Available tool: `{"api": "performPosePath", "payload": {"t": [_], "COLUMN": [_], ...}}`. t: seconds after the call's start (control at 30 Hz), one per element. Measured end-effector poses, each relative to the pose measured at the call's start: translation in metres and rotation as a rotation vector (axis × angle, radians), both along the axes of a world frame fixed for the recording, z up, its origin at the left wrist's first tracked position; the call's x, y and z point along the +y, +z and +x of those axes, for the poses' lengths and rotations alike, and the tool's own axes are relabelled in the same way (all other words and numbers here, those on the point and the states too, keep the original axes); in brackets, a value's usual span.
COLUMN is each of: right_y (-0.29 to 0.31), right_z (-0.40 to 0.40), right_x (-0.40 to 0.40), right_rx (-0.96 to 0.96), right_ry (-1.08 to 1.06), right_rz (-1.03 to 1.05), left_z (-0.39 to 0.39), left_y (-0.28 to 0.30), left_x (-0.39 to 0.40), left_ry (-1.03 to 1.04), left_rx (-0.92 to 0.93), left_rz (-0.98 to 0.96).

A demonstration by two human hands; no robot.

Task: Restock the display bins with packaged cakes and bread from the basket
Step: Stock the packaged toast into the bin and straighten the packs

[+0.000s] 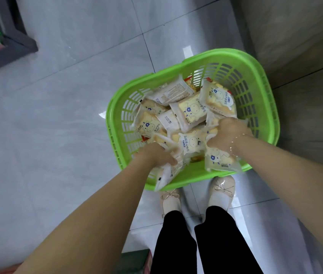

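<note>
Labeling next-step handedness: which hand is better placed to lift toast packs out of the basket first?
Probably left. The left hand already grips toast packs raised over the green basket's near rim. The right hand grips packs lying deeper inside.

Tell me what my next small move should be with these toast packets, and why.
Probably lift both hands straight up out of the green basket. The left hand and right hand each already grip toast packets, and no display bin is within reach here.
</note>
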State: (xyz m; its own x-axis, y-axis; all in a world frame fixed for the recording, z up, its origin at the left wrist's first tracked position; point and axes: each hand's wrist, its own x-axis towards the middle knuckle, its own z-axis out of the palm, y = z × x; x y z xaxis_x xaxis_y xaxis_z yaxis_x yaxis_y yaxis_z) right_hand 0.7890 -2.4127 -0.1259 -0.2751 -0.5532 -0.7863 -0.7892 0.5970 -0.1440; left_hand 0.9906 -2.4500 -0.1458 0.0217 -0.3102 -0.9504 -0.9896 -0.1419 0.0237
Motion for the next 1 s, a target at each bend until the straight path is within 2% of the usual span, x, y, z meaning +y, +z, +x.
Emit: {"api": "performPosePath", "payload": {"t": [0.07,0.17,0.23,0.27,0.37,0.43,0.5,0.63,0.77,0.9,1.0], "right_y": [0.029,0.103,0.175,0.217,0.344,0.419,0.481,0.571,0.624,0.656,0.67], "right_z": [-0.009,-0.027,-0.032,-0.033,-0.025,-0.016,-0.007,0.008,0.02,0.03,0.039], "right_x": [0.005,0.017,0.032,0.041,0.076,0.105,0.137,0.207,0.29,0.378,0.439], "right_rx": [-0.059,-0.212,-0.525,-0.693,-1.091,-1.245,-1.313,-1.322,-1.218,-0.891,-0.598], "right_ry": [-0.347,-0.866,-1.285,-1.408,-1.488,-1.569,-1.688,-1.852,-1.971,-2.047,-2.1], "right_rz": [-0.141,-0.367,-0.449,-0.439,-0.385,-0.467,-0.598,-0.894,-1.228,-1.517,-1.624], "left_z": [0.002,0.007,0.011,0.012,0.005,-0.007,-0.023,-0.064,-0.11,-0.151,-0.175], "left_y": [0.029,0.104,0.175,0.214,0.326,0.391,0.448,0.542,0.611,0.653,0.668], "left_x": [-0.002,-0.012,-0.015,-0.015,-0.01,-0.003,0.009,0.053,0.125,0.216,0.289], "left_ry": [0.052,0.442,0.619,0.668,0.714,0.689,0.613,0.347,0.136,-0.004,-0.011], "left_rx": [0.035,0.212,0.341,0.395,0.504,0.555,0.615,0.751,0.845,0.862,0.839], "left_rz": [-0.121,-0.184,-0.192,-0.187,-0.177,-0.143,-0.07,0.119,0.313,0.5,0.659]}}
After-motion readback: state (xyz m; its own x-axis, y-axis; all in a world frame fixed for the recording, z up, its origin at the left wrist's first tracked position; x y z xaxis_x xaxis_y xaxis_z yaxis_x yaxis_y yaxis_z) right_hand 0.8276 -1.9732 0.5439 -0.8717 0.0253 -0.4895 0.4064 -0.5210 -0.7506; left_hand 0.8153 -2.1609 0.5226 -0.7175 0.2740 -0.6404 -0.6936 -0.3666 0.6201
